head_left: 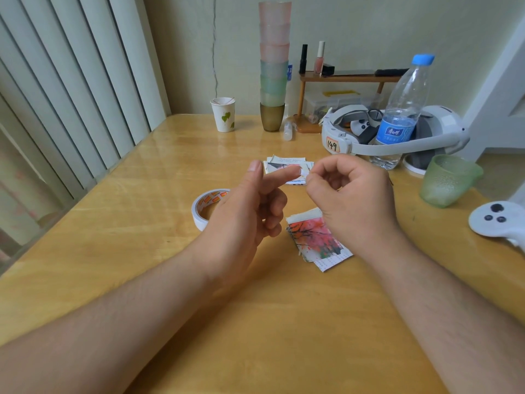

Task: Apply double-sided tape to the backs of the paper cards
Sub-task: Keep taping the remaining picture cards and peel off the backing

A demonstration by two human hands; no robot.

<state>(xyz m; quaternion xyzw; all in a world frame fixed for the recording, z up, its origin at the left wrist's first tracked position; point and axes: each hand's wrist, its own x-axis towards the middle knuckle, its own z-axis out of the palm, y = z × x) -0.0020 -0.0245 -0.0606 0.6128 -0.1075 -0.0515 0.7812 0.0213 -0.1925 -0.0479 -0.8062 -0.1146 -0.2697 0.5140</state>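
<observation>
Right hand (pixel 352 194) pinches a small tape piece (pixel 304 174) off the left hand (pixel 241 211) index fingertip; left grip otherwise released, above the card stack (pixel 315 237).

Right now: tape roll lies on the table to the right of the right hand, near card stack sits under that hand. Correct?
Not quite. The head view shows the tape roll on the table behind the left hand, on the left side. The near card stack does sit partly under the right hand.

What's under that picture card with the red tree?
More paper cards lie under the red tree card; their edges stick out at its lower right. How many I cannot tell. The right hand covers its far corner, where a white strip shows.
</observation>
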